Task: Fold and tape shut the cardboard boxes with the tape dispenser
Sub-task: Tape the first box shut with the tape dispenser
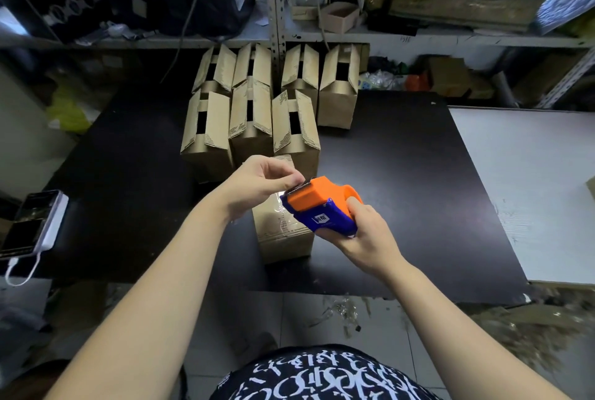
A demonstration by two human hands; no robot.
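Both hands on the tape dispenser, just above a box on the black tabletop.

The right hand grips the blue-and-orange tape dispenser from behind, fingers curled round its blue body, and holds it tilted over the nearest box. That box stands near the front edge of the tabletop, with shiny clear tape across its top. The left hand reaches in from the other side, thumb and fingertips pinched together at the dispenser's toothed front edge; whether a tape end sits between them is too small to tell. Behind, seven open boxes stand in two rows with their flaps up, the front row just beside the nearest box. A phone lies on a white power bank at the left edge, and a white board lies to the right.
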